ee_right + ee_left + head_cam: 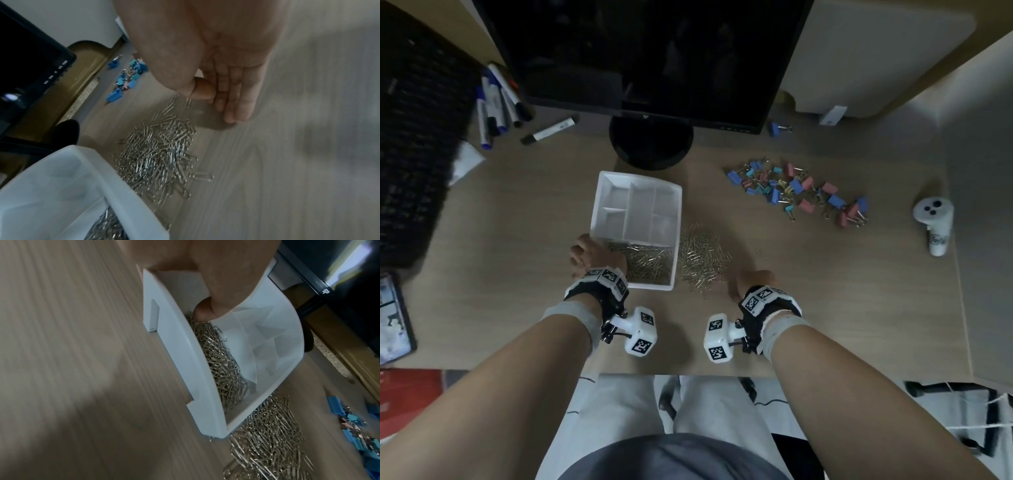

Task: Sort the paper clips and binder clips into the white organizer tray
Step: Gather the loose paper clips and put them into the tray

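Tray point(637, 178) on desk point(517, 219), near compartment holding paper clips point(650, 265); more paper clips heaped just right. Binder clips point(796, 190) farther right. Left hand point(593, 255) grips tray's near-left corner. Right hand point(748, 279) loose-fingered, holding nothing.

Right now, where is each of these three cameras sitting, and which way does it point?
Head: worn on the head, looking down at the desk; shows both forearms, left hand, right hand and lap.
Left wrist: looks along the left hand gripping the white organizer tray.
Right wrist: looks along the right hand, fingers straight, beside the loose paper clips.
Shared: all three show tray, paper clips and binder clips.
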A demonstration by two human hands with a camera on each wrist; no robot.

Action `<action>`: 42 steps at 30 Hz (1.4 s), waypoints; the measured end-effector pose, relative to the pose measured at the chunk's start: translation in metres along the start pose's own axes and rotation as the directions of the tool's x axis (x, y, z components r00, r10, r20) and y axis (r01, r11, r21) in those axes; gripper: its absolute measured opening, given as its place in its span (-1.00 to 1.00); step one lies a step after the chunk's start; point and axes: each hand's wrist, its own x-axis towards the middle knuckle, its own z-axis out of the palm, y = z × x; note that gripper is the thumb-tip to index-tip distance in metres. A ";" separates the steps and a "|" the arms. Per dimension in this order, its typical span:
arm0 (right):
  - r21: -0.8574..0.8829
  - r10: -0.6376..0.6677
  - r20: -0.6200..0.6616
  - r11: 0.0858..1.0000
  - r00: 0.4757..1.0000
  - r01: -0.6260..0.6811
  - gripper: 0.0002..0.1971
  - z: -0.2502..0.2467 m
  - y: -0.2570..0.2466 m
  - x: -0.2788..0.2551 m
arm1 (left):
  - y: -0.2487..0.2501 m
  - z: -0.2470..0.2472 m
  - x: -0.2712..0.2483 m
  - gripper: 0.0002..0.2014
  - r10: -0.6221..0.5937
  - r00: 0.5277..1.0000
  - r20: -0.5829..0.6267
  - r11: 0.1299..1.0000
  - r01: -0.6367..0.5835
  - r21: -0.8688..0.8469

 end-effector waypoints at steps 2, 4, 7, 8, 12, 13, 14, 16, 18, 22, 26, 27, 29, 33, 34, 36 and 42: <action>0.145 -0.053 -0.001 0.988 0.999 0.053 -0.53 0.019 0.000 0.015 | -0.001 0.001 0.001 -0.43 -0.006 1.000 -0.025 1.000 0.005 -0.020; 0.233 -0.076 -0.006 0.970 0.997 0.076 -0.51 0.032 -0.009 0.024 | -0.003 0.002 0.003 -0.43 0.000 0.999 -0.033 1.000 -0.001 -0.020; 0.223 -0.039 -0.104 0.973 0.994 0.062 -0.61 0.025 -0.024 0.009 | -0.004 0.002 0.004 -0.47 0.000 1.000 -0.024 1.000 -0.001 -0.020; 0.214 -0.017 -0.203 0.975 0.979 0.061 -0.59 0.016 -0.025 0.003 | -0.003 0.001 0.004 -0.50 -0.002 0.999 -0.037 1.000 0.002 -0.023; 0.141 -0.013 -0.405 0.987 0.914 0.076 -0.44 -0.007 -0.015 0.007 | 0.007 -0.005 0.002 -0.53 0.005 0.999 -0.037 1.000 -0.004 0.011; 0.095 -0.045 -0.368 0.992 0.929 0.085 -0.43 -0.008 -0.015 0.009 | 0.008 -0.005 0.002 -0.50 0.014 1.000 -0.013 1.000 -0.014 0.021; 0.060 -0.080 -0.324 0.993 0.943 0.105 -0.43 -0.008 -0.017 0.010 | 0.009 -0.005 0.002 -0.48 0.018 1.000 0.009 0.999 -0.018 0.028; 0.018 -0.158 -0.262 0.986 0.952 0.168 -0.41 0.004 -0.024 0.010 | 0.008 -0.005 0.003 -0.43 0.023 0.999 0.033 0.999 -0.024 0.028; 0.006 -0.219 -0.231 0.974 0.948 0.226 -0.37 0.020 -0.032 0.003 | 0.008 -0.006 0.003 -0.39 0.027 0.998 0.050 0.999 -0.028 0.018; -0.061 -0.315 -0.205 0.949 0.927 0.310 -0.10 0.042 -0.047 -0.011 | 0.007 -0.013 0.006 -0.39 0.027 0.994 0.107 1.000 -0.027 -0.007; -0.151 -0.379 -0.200 0.923 0.903 0.354 -0.05 0.051 -0.053 -0.013 | 0.003 -0.020 0.018 -0.39 0.050 0.985 0.168 0.999 -0.049 -0.012; -0.177 -0.395 -0.210 0.915 0.894 0.363 -0.05 0.054 -0.054 -0.014 | 0.001 -0.021 0.021 -0.40 0.062 0.983 0.173 0.998 -0.060 -0.019; -0.201 -0.416 -0.219 0.905 0.883 0.376 -0.09 0.057 -0.057 -0.016 | -0.003 -0.023 0.026 -0.41 0.087 0.980 0.182 0.996 -0.081 -0.038; -0.191 -0.443 -0.218 0.893 0.869 0.407 -0.33 0.060 -0.069 -0.015 | -0.007 -0.025 0.026 -0.41 0.088 0.968 0.234 0.994 -0.072 -0.076; -0.196 -0.453 -0.219 0.888 0.864 0.416 -0.38 0.061 -0.071 -0.015 | -0.007 -0.025 0.025 -0.40 0.086 0.966 0.242 0.995 -0.069 -0.075; -0.197 -0.473 -0.216 0.878 0.854 0.437 -0.45 0.061 -0.073 -0.016 | -0.007 -0.025 0.025 -0.41 0.086 0.964 0.251 0.995 -0.069 -0.077; -0.106 -0.466 -0.246 0.885 0.850 0.454 -0.64 0.055 -0.071 -0.014 | -0.008 -0.026 0.027 -0.42 0.097 0.962 0.256 0.993 -0.076 -0.092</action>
